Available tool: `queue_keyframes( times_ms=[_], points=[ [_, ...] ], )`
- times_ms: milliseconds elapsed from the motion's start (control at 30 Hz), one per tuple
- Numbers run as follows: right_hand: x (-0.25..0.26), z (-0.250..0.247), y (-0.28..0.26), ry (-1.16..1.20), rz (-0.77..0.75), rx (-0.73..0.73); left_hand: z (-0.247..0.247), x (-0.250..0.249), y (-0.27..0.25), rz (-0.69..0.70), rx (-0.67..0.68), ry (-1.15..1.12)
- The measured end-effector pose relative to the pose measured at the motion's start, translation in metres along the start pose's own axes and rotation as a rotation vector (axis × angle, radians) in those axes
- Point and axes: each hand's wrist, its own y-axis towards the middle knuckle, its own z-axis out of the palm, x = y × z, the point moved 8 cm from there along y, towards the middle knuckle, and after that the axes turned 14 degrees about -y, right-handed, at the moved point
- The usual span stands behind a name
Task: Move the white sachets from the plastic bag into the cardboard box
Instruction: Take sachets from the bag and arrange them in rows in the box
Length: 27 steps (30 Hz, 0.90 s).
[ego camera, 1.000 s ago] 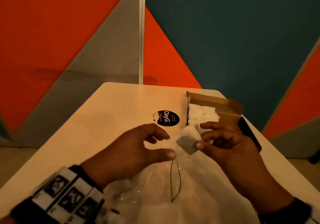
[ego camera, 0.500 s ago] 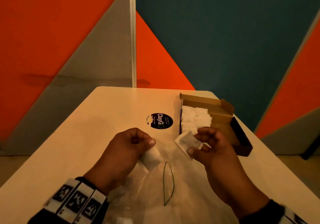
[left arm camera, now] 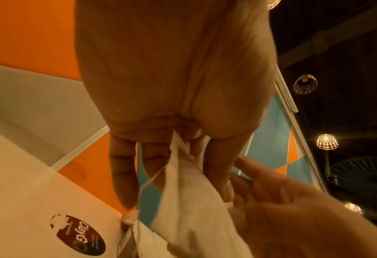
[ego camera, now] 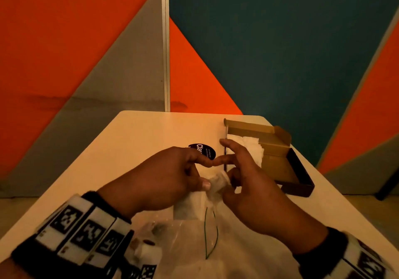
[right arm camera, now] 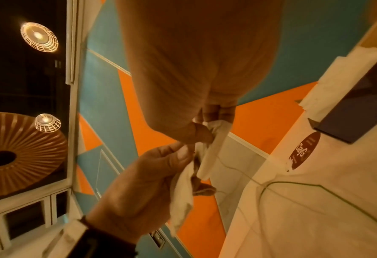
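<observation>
Above the clear plastic bag [ego camera: 190, 244] at the table's near edge, my two hands meet. My left hand [ego camera: 205, 176] pinches a white sachet [left arm camera: 189, 200] between thumb and fingers. My right hand [ego camera: 228, 178] pinches a second white sachet [right arm camera: 214, 150], pressed against the first; in the head view both show as one white bundle [ego camera: 214, 184]. The open cardboard box [ego camera: 278, 162] lies just beyond my right hand, with several white sachets [ego camera: 252, 147] stacked in its left part. More sachets [ego camera: 149, 252] show inside the bag near my left wrist.
A thin green wire tie [ego camera: 210, 233] lies on the bag. A dark round sticker [ego camera: 203, 151] is on the white table [ego camera: 133, 149], left of the box. Orange, grey and teal partition panels stand behind the table's far edge.
My hands have come together: the left hand brought its sachet up and right against the one in the right hand. The view has tilted slightly.
</observation>
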Motion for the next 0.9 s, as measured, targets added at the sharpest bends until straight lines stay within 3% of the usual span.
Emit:
queue_keyframes(
  times_ms=[100,200,300,400,600,900],
  points=[
    [0.012,-0.006,0.001,-0.005,-0.064,-0.023,0.003,0.006,0.003,-0.048,0.022,-0.030],
    [0.004,-0.006,0.001,0.200,0.005,-0.032,0.001,0.015,0.001,-0.057,-0.031,-0.158],
    [-0.003,0.004,-0.001,0.412,0.111,0.050,-0.002,0.023,-0.004,-0.054,-0.116,-0.350],
    [-0.002,0.007,-0.008,0.254,0.148,0.139,-0.004,0.031,-0.008,-0.062,-0.158,-0.433],
    [-0.022,0.000,-0.010,0.222,0.205,0.106,-0.014,0.049,-0.014,-0.116,-0.236,-0.541],
    [-0.062,0.000,-0.014,-0.035,0.300,0.234,-0.024,0.061,-0.022,-0.133,-0.306,-0.621]
  ],
)
